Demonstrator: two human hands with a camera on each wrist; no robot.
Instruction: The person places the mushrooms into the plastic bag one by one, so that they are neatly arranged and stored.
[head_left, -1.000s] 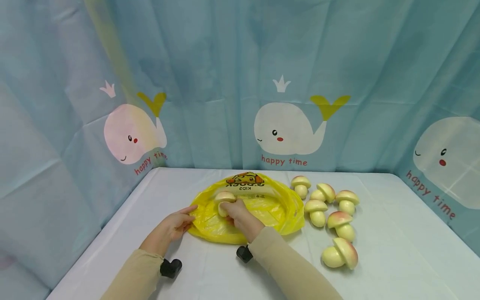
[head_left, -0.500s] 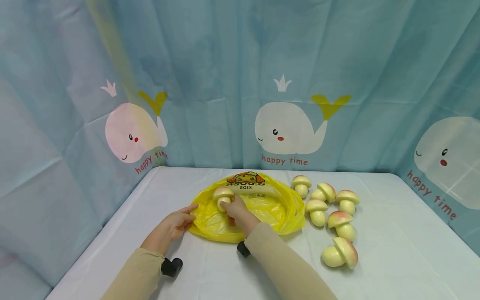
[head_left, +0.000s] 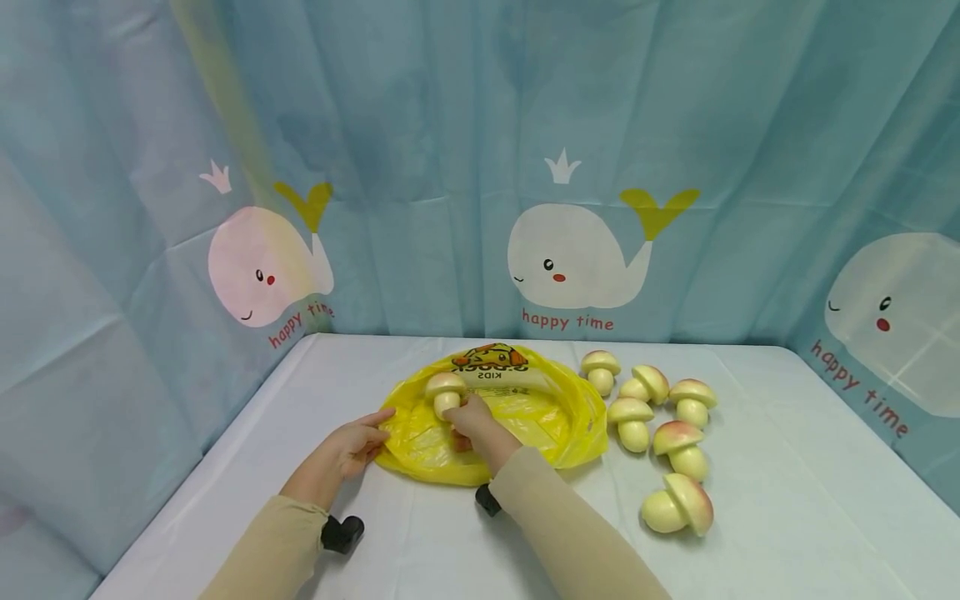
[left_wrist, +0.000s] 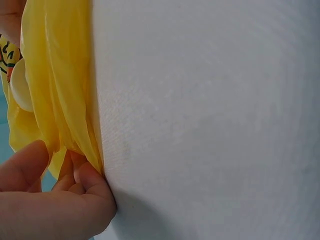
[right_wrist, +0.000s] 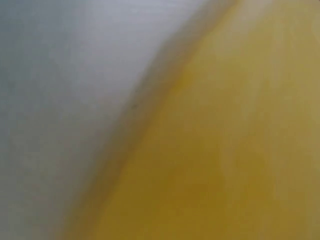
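A yellow plastic bag [head_left: 517,417] lies spread with its mouth facing up, a duck print on its far inner side. At its left rim my left hand [head_left: 348,448] pinches the plastic; in the left wrist view the thumb and curled fingers of the left hand [left_wrist: 60,200] meet at the bag's edge [left_wrist: 65,90]. My right hand [head_left: 483,432] reaches over the near rim and holds a toy mushroom [head_left: 446,396] by its stem, cap up, inside the bag. Only blurred yellow plastic [right_wrist: 215,150] and white cloth fill the right wrist view.
Several more pale toy mushrooms with pink-tinged caps lie right of the bag, the nearest mushroom [head_left: 677,506] on its side. A white cloth [head_left: 795,500] covers the table. Behind hangs a blue curtain [head_left: 435,167] with whale prints.
My right hand has moved the toy mushroom slightly farther back and left within the bag, and it stands a little more upright. The left hand stays at the rim.
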